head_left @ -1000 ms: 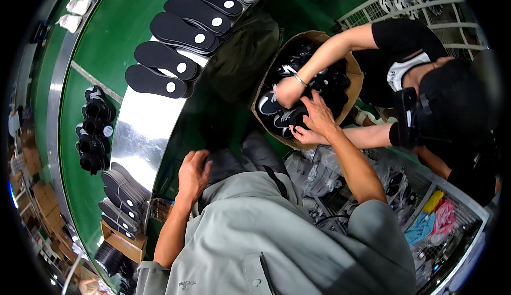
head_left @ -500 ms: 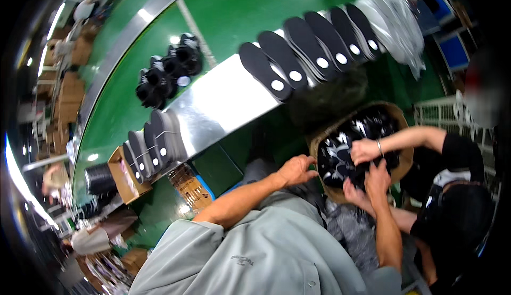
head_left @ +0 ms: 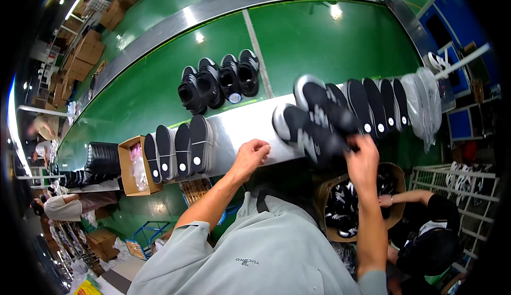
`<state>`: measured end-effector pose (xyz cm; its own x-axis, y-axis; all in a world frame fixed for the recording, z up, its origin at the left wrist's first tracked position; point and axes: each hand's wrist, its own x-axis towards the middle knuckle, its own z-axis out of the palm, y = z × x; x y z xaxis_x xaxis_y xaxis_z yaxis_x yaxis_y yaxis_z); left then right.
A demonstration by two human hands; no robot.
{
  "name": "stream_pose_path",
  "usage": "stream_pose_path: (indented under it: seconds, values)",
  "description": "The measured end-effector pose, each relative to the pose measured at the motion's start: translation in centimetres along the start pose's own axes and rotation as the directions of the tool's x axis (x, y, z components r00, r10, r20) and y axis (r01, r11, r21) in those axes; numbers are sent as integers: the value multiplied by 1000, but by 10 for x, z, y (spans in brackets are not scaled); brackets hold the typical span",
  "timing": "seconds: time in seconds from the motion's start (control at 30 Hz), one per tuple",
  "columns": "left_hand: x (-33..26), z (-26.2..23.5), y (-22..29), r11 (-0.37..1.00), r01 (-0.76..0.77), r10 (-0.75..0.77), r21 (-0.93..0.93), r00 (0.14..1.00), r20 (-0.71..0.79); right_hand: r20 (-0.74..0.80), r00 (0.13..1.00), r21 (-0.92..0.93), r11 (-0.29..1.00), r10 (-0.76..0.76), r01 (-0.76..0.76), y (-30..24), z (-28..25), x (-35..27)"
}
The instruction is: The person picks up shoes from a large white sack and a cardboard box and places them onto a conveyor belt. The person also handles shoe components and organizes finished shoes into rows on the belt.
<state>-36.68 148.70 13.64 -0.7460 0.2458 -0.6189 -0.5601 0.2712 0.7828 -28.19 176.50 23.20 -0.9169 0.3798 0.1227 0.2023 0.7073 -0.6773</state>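
Note:
A pair of black-and-grey sneakers (head_left: 314, 122) hangs from my right hand (head_left: 364, 159), whose fingers are closed at the heel ends. The shoes are tilted over the metal shelf (head_left: 239, 131), their pale toes pointing away from me; the heels are blurred. At the shelf's near edge, my left hand (head_left: 251, 159) is empty, with loosely bent fingers and the thumb apart. Bundled black insoles (head_left: 200, 143) stand left of it. More black insoles (head_left: 367, 106) with white round stickers lie right of the sneakers.
Beyond the shelf, black sneakers (head_left: 220, 85) stand on a green surface (head_left: 319, 45). A cardboard box (head_left: 397, 218) of shoes is low at right, with a co-worker's hand (head_left: 385, 200) at it. Clear plastic bags (head_left: 426, 103) lie at the shelf's right end, a small carton (head_left: 150, 188) at its left.
My right hand has come up from the shoe box with the pair of sneakers and is now at the shelf. My left hand has moved left, away from the box. The view has shifted.

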Motion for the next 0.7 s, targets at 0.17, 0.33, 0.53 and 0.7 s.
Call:
stream_pose_path:
  seconds: [0.17,0.33,0.53,0.7]
  values:
    - [7,-57,14,982,-133,124,132,990,71,69,964,-17,966,257,-257,-40,100,168]
    - [10,-92,6,961,-160,175,225,983,-52,21,895,-283,861,445,-422,-28,185,242]
    - [40,-120,30,466,-282,696,839,702,-151,28,804,-347,761,593,-549,-20,241,241]
    - [98,-117,65,336,-499,805,799,592,31,259,851,-179,889,457,-423,-22,238,204]
